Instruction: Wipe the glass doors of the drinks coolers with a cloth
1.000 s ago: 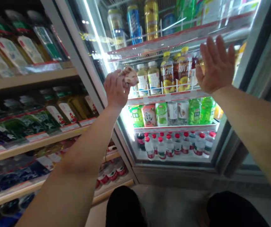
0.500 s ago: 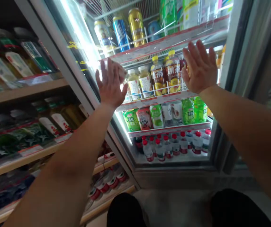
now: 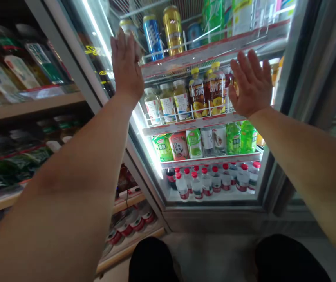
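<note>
My left hand [image 3: 127, 72] lies flat against the glass door [image 3: 170, 72] of a lit drinks fridge, near its upper left. Under its fingers is a pale, crumpled cloth [image 3: 139, 50], mostly hidden by the hand. My right hand [image 3: 252, 87] rests on the right side of the glass, palm forward and fingers spread, with nothing in it. Through the glass between my hands I see iced tea bottles [image 3: 216, 88] with yellow caps and pale-labelled bottles [image 3: 182, 101]. A gold can [image 3: 172, 31] and a blue can [image 3: 152, 38] stand on the shelf above.
Green and red drink bottles [image 3: 178, 145] fill a lower fridge shelf, with red-capped water bottles [image 3: 197, 186] at the bottom. To my left stands a wooden shelf [image 3: 33, 105] of bottled drinks. My knees [image 3: 153, 260] are close to the fridge base.
My left hand has slid up and slightly left over the glass with the cloth, uncovering bottles on the middle shelf. My right hand stays in nearly the same place.
</note>
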A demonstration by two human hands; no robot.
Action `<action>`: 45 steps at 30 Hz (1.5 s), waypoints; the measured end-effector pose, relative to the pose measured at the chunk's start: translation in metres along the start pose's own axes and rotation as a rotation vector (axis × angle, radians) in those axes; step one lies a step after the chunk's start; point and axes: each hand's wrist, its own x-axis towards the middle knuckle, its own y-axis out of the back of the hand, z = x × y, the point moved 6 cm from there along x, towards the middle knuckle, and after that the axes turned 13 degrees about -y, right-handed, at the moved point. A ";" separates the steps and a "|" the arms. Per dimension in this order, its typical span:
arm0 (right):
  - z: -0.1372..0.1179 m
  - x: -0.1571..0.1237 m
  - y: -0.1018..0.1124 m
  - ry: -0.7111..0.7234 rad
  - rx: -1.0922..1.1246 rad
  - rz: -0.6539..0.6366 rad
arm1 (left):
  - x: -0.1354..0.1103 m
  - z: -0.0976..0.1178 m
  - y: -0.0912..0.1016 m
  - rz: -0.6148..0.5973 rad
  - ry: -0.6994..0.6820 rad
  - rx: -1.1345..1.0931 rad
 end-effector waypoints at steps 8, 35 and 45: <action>-0.006 -0.040 -0.012 -0.179 -0.024 0.072 | -0.099 0.149 0.055 -0.146 0.149 -0.284; -0.004 -0.084 -0.029 -0.176 -0.114 0.090 | -0.142 0.251 0.077 -0.271 -0.122 -0.417; -0.004 -0.083 -0.029 -0.190 -0.129 0.061 | -0.128 0.278 0.070 -0.251 -0.128 -0.454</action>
